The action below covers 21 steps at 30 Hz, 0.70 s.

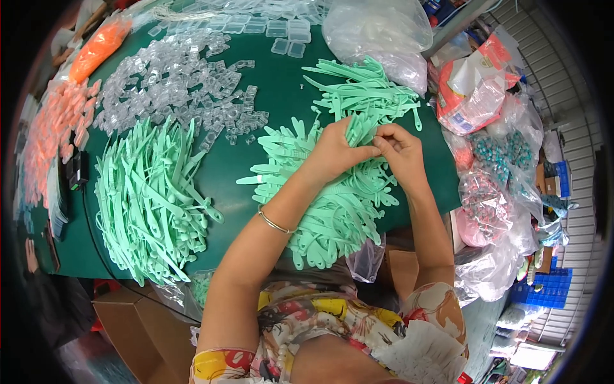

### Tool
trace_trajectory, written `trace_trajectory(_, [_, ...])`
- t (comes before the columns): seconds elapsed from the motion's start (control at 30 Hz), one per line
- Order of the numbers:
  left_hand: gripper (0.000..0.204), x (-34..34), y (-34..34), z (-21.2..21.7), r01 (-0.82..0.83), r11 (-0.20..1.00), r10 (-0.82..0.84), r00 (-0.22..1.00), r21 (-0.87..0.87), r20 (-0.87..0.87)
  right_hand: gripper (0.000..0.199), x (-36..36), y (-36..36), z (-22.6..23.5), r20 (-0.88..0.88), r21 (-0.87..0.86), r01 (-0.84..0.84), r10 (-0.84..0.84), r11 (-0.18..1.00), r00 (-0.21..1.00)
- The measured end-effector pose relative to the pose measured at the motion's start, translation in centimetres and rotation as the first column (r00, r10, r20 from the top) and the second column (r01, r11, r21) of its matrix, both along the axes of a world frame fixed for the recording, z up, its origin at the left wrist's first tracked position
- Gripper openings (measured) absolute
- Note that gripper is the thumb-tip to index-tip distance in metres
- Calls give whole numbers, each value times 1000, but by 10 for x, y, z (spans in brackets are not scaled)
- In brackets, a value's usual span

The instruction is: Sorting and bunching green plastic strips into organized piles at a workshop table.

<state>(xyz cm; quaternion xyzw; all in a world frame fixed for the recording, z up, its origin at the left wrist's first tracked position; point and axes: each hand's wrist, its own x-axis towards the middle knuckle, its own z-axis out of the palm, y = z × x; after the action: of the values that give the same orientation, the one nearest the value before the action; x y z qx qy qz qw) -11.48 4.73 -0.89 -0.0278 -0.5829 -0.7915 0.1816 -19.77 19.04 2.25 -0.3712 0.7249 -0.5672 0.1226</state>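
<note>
My left hand (338, 152) is closed around a few mint-green plastic straps (362, 128), slim with rounded ends, which stand up between its thumb and fingers. Close on its right, my right hand (404, 152) has its thumb and fingers pinched together beside the left thumb. What lies in that pinch is too small to make out. Both hands are over a loose heap of the same straps (336, 221), spread below and left of them. Just beyond is a smaller bunch of straps (364, 93). Another large pile of straps (150, 201) lies to the left.
Small clear plastic pieces (179, 86) are scattered across the green table (233, 192). Orange pieces (61, 118) lie at far left, near a small black box (77, 171) with a cable. A clear bag (380, 32) stands behind; filled bags (486, 205) crowd the right. Below is a cardboard box (137, 329).
</note>
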Motion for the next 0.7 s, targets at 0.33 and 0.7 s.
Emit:
trace_trajectory(0.33, [20,4,-1,-2,-59,987,74,992,-149,98,16,-64,-72,2,-540,231,32,100,972,836])
trace_trajectory(0.7, [25,10,7,8,-179,840,68,971,-513,-229,15,-96,-97,-10,-488,87,91,-37,992,872])
